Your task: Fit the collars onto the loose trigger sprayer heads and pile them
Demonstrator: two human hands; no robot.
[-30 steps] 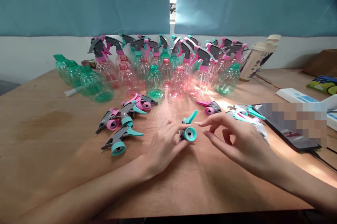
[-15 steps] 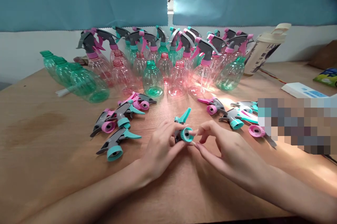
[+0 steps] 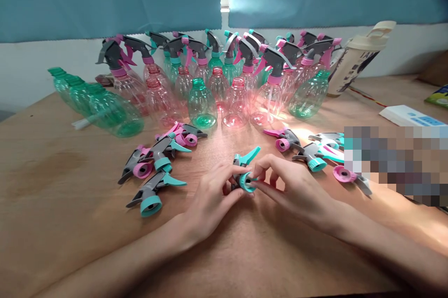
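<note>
My left hand is closed round a grey trigger spray head with a teal trigger and a teal screw collar. The collar's open end faces me and to the right. At the collar's right edge, the thumb and forefinger of my right hand are pinched together; anything small between the fingertips is hidden. Left of my hands lies a group of loose spray heads with teal or pink collars. More loose spray heads lie to the right.
Behind stand several pink and green clear bottles, many with spray heads fitted. Green bottles lean or lie at the left beside thin clear tubes. A cream tumbler and a white box are at the right. A blurred patch covers the right edge.
My right fingertips have come in from beside the collar and closed at its rim. The spray head has turned slightly, its trigger swinging right. The view has shifted a little.
</note>
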